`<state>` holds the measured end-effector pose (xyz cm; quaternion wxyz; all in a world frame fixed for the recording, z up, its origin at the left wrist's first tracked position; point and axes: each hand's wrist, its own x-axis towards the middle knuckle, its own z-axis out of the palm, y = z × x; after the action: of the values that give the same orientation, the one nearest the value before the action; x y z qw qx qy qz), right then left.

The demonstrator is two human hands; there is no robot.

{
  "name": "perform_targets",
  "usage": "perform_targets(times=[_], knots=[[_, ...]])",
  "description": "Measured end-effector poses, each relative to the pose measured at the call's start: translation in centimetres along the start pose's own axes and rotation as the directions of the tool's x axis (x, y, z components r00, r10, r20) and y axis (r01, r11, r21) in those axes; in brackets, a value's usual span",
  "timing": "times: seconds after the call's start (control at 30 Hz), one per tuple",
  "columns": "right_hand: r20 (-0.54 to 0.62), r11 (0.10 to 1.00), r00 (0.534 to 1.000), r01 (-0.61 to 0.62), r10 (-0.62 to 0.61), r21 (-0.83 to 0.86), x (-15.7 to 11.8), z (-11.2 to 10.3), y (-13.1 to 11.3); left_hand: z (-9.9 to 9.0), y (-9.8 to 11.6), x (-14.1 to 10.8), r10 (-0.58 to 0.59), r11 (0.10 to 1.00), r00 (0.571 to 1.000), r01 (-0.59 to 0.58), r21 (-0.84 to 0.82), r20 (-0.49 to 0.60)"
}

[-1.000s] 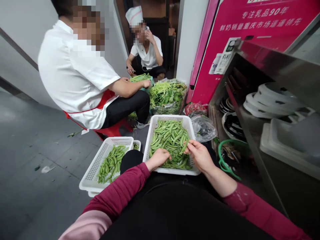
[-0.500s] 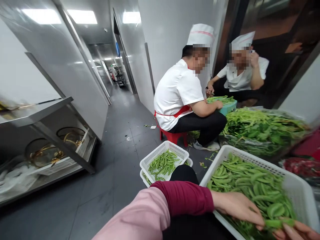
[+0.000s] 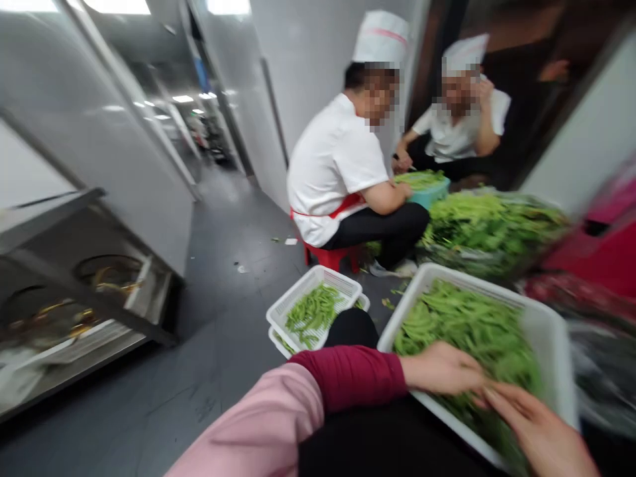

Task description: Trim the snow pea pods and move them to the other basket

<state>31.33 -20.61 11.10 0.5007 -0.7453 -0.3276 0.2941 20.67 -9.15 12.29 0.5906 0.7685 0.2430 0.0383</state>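
Both my hands meet above a large white perforated basket (image 3: 557, 344) heaped with flat green pea pods (image 3: 460, 318). My left hand (image 3: 444, 369), in a maroon cuff and pink sleeve, reaches in from the left with its fingers pinched together. From the lower right comes my right hand (image 3: 539, 421), its thumb and fingers closed against the left fingertips. Motion blur and the fingers themselves hide whatever is between them. Pods lie right beneath the hands.
A smaller white basket (image 3: 278, 308) of pods sits on another basket by my knee (image 3: 352, 328). One co-worker (image 3: 338, 165) sits on a red stool (image 3: 330, 257); another person (image 3: 457, 126) is behind a turquoise tub (image 3: 431, 193). Leafy greens (image 3: 497, 222) lie right; a metal shelf (image 3: 94, 305) stands left.
The view has shifted, so the scene sits higher and further left. Half a second ago a green pod showed between my fingertips; now the hands are closer together and no pod is discernible there.
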Motion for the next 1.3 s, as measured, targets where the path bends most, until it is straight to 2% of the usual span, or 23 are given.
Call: perform_targets(times=[0.07,0.13,0.17,0.23,0.27,0.33,0.37,0.4,0.43,0.47,0.5,0.53,0.57,0.6,0.67,0.73,0.8,0.87,0.9,1.0,1.07,1.13,1.3], knots=[[0.007,0.969,0.996,-0.092,0.093,0.231,-1.1,0.9,-2.1,0.4,0.6,-0.4,0.019,0.998,0.999,-0.022,-0.059,-0.05],[-0.052,0.879,0.991,-0.085,0.124,0.469,-0.6,1.6,-3.4,0.3,1.1,-0.3,0.078,0.994,0.985,-0.088,-0.061,-0.157],[-0.073,0.852,0.989,-0.073,0.129,0.518,0.2,1.6,-3.7,0.0,1.3,0.0,0.11,0.991,0.972,-0.124,-0.057,-0.205],[-0.147,0.837,0.986,0.016,0.077,0.547,2.1,0.5,-3.6,-0.7,1.4,0.7,0.133,0.988,0.959,-0.149,-0.046,-0.249],[-0.243,0.844,0.969,0.107,0.029,0.526,3.1,-0.5,-3.4,-1.0,1.3,0.9,0.128,0.989,0.963,-0.14,-0.037,-0.239],[-0.467,0.877,0.879,0.293,-0.091,0.381,4.6,-3.0,-2.5,-1.8,0.8,1.1,0.066,0.997,0.966,-0.074,-0.026,-0.25],[-0.521,0.905,0.838,0.337,-0.162,0.26,5.1,-4.2,-1.8,-2.2,0.5,1.1,0.018,0.999,0.964,-0.029,-0.035,-0.267],[-0.493,0.935,0.837,0.335,-0.238,0.117,5.5,-5.1,-1.0,-2.5,0.2,1.0,-0.036,0.998,0.957,0.021,-0.056,-0.287],[-0.367,0.948,0.878,0.314,-0.308,-0.043,5.7,-5.7,-0.1,-2.8,-0.2,1.0,-0.087,0.994,0.951,0.064,-0.084,-0.298],[-0.176,0.929,0.922,0.306,-0.344,-0.211,5.8,-5.8,1.0,-3.1,-0.5,1.0,-0.127,0.989,0.946,0.097,-0.112,-0.298],[0.036,0.872,0.943,0.32,-0.331,-0.371,5.7,-5.4,2.0,-3.1,-0.7,1.0,-0.156,0.984,0.945,0.123,-0.129,-0.287],[0.217,0.792,0.936,0.351,-0.278,-0.5,5.5,-4.6,3.0,-3.1,-0.8,1.1,-0.178,0.98,0.946,0.145,-0.134,-0.273],[0.333,0.712,0.919,0.379,-0.213,-0.591,5.2,-3.6,4.0,-3.0,-0.9,1.1,-0.187,0.979,0.948,0.159,-0.126,-0.259],[0.387,0.649,0.908,0.393,-0.161,-0.652,4.9,-2.5,4.7,-2.8,-1.0,1.2,-0.188,0.98,0.95,0.166,-0.106,-0.248],[0.398,0.591,0.911,0.382,-0.11,-0.711,4.7,-0.7,5.8,-2.2,-1.0,1.2,-0.188,0.982,0.957,0.18,-0.057,-0.222],[0.388,0.601,0.915,0.372,-0.11,-0.708,5.1,0.1,6.0,-1.7,-1.1,1.2,-0.195,0.98,0.964,0.196,-0.013,-0.182],[0.393,0.606,0.911,0.382,-0.123,-0.698,5.6,-0.4,5.5,-1.4,-1.4,1.1,-0.207,0.977,0.97,0.211,0.016,-0.131],[0.382,0.665,0.913,0.376,-0.145,-0.645,5.8,-1.6,4.5,-1.2,-1.6,1.2,-0.22,0.974,0.972,0.224,0.042,-0.081],[0.365,0.743,0.921,0.339,-0.137,-0.577,5.7,-2.2,3.9,-1.2,-1.7,1.2,-0.21,0.975,0.976,0.214,0.064,-0.061],[0.313,0.985,0.95,0.073,-0.021,-0.156,4.6,-3.5,2.1,-0.8,-1.5,1.4,-0.068,0.981,0.997,0.072,0.178,-0.03],[0.311,0.985,0.949,-0.108,0.062,0.132,3.7,-3.7,1.3,-0.4,-1.1,1.5,0.071,0.966,0.997,-0.069,0.249,0.0],[0.296,0.927,0.95,-0.193,0.096,0.32,3.1,-3.5,0.8,-0.1,-0.6,1.3,0.163,0.943,0.986,-0.168,0.286,0.04],[0.243,0.843,0.961,-0.238,0.132,0.483,2.9,-2.7,0.4,0.1,0.5,0.6,0.289,0.879,0.948,-0.318,0.355,0.132]])
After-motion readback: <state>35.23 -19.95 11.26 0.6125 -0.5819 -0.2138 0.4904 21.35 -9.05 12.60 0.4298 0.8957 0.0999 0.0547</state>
